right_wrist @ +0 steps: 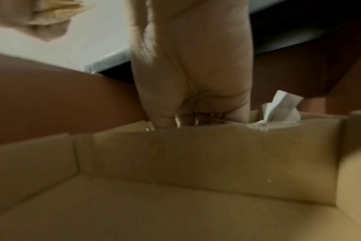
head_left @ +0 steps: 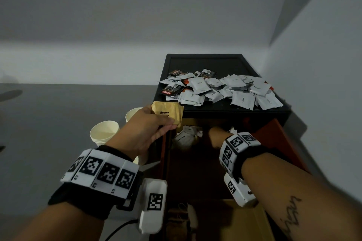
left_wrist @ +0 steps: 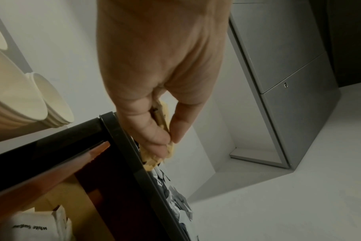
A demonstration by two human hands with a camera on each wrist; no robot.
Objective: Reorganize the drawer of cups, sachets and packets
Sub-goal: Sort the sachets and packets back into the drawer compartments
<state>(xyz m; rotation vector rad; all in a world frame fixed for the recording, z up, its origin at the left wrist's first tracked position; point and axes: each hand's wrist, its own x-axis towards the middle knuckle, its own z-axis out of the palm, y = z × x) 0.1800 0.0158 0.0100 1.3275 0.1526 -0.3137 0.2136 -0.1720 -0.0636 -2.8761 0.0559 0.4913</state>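
The left hand [head_left: 145, 129] pinches brown sachets [head_left: 168, 114] — a loose one could slip — while the right hand's [head_left: 216, 137] grip is hidden in the drawer [head_left: 282, 139].

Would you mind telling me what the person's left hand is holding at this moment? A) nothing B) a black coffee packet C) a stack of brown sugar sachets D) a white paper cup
C: the left hand pinches a stack of tan sachets, the top one printed "Brown", just in front of the black tray.
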